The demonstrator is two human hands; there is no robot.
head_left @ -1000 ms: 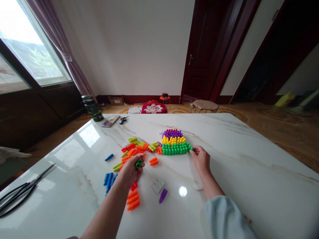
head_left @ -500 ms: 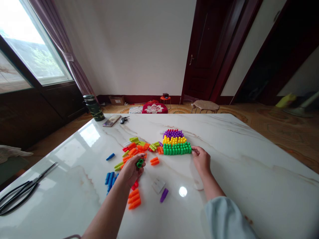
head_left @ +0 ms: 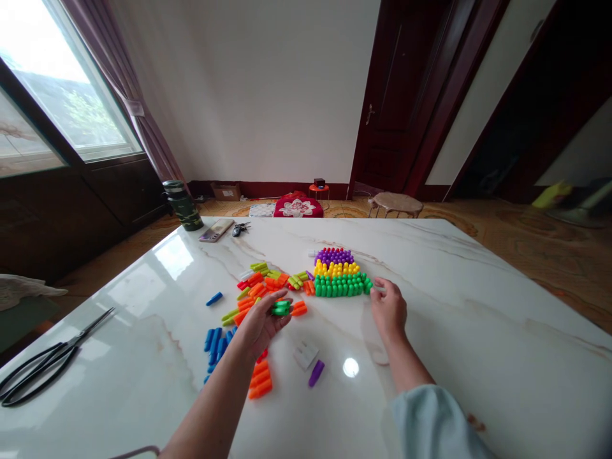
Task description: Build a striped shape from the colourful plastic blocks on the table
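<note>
On the white marble table [head_left: 478,331] stands a block of upright pegs [head_left: 340,273] in purple, yellow and green rows. My right hand [head_left: 389,309] rests at the block's right end, fingers pinched against its edge. My left hand [head_left: 261,325] holds two green pegs [head_left: 281,308] between thumb and fingers, above a loose spread of orange, lime and red pegs [head_left: 261,290]. Blue pegs [head_left: 216,341] lie to the left of my wrist. Three orange pegs [head_left: 259,380] lie under my forearm.
A purple peg [head_left: 316,373] and a small white piece [head_left: 305,354] lie near the front. Black scissors [head_left: 45,363] rest at the left edge. A phone [head_left: 216,230], keys [head_left: 238,229] and a dark flask [head_left: 182,204] sit at the far left corner.
My left hand has moved right toward the block and turned the green pegs sideways. My right hand stays at the block's right end.
</note>
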